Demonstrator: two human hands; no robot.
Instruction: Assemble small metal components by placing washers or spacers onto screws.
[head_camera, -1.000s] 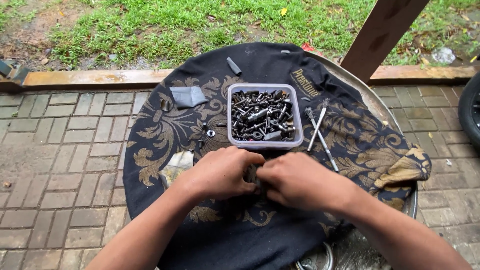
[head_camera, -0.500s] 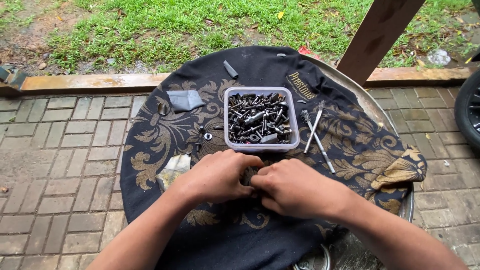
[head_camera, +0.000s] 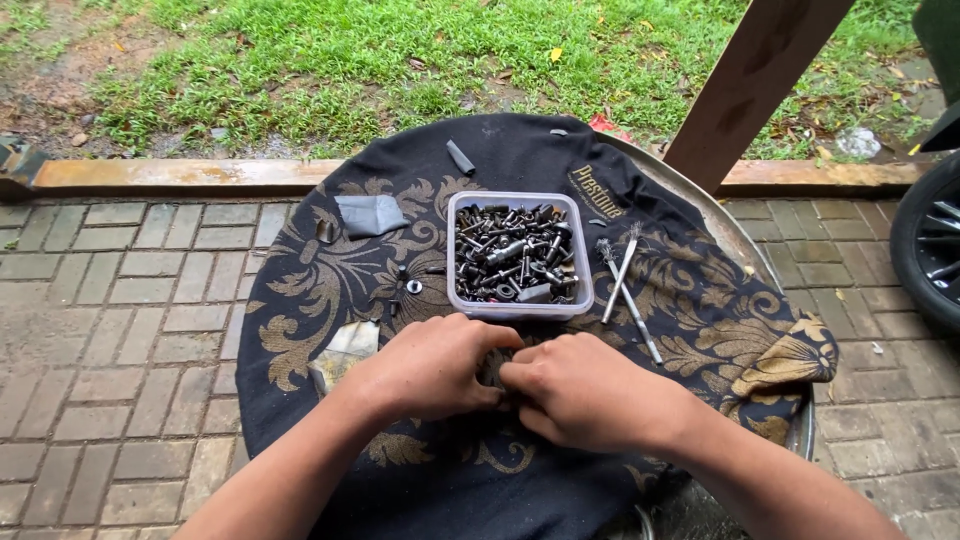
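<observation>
My left hand (head_camera: 430, 365) and my right hand (head_camera: 580, 390) meet fingertip to fingertip over a black cloth with gold ornament (head_camera: 330, 290) spread on a round table. Both hands curl around a small dark part that is almost fully hidden between the fingers; what it is I cannot tell. Just beyond the hands stands a clear plastic tub (head_camera: 515, 255) filled with dark bolts, nuts and other metal bits. Two thin wire brushes (head_camera: 628, 285) lie crossed to the right of the tub.
A grey patch (head_camera: 368, 214), a small dark stick (head_camera: 460, 157), a few washers (head_camera: 410, 285) and a pale scrap (head_camera: 345, 350) lie on the cloth. A wooden post (head_camera: 750, 80) rises at the back right, a wheel (head_camera: 930, 240) at the right edge. Brick paving and grass surround the table.
The hands stay pressed together over the hidden part, with only small finger shifts. The view has shifted slightly.
</observation>
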